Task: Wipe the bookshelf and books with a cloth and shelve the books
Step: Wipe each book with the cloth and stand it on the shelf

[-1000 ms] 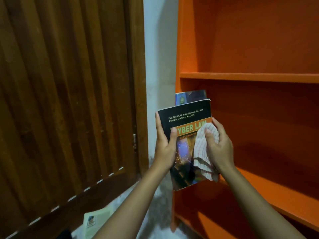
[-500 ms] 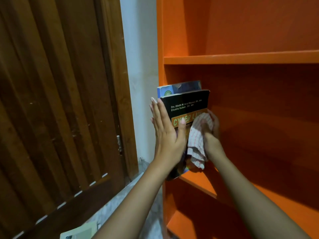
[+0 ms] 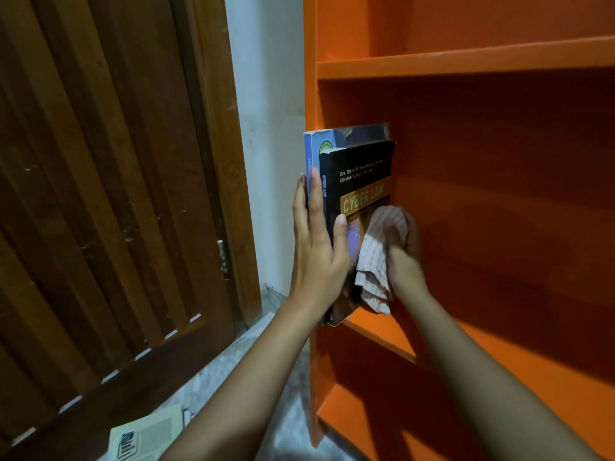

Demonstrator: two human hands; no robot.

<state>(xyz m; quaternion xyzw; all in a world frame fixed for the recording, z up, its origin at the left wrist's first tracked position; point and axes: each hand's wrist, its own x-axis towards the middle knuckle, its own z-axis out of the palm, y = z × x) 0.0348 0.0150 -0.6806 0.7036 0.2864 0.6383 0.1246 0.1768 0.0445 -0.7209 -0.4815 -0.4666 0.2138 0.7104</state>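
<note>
With left hand [image 3: 316,247] fingers merely flat and right hand [image 3: 404,257] clenching the cloth [image 3: 376,257], the black book [image 3: 359,168] may slip off the shelf [image 3: 382,331] at 6 o'clock.

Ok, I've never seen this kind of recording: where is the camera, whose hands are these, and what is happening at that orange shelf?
There is no machine here. A person works with bare hands, and the view comes from a wide-angle camera worn on the head, looking forward and down, so both arms reach in from the bottom. The left hand lays straight fingers against the spines of two books standing at the left end of an orange bookshelf: a blue book next to the side panel and a black book titled Cyber Law beside it. Its thumb rests on the black cover. The right hand grips a checked cloth, bunched against that cover. Left of the shelf are a pale wall and a brown wooden door; a printed booklet lies on the floor.
</note>
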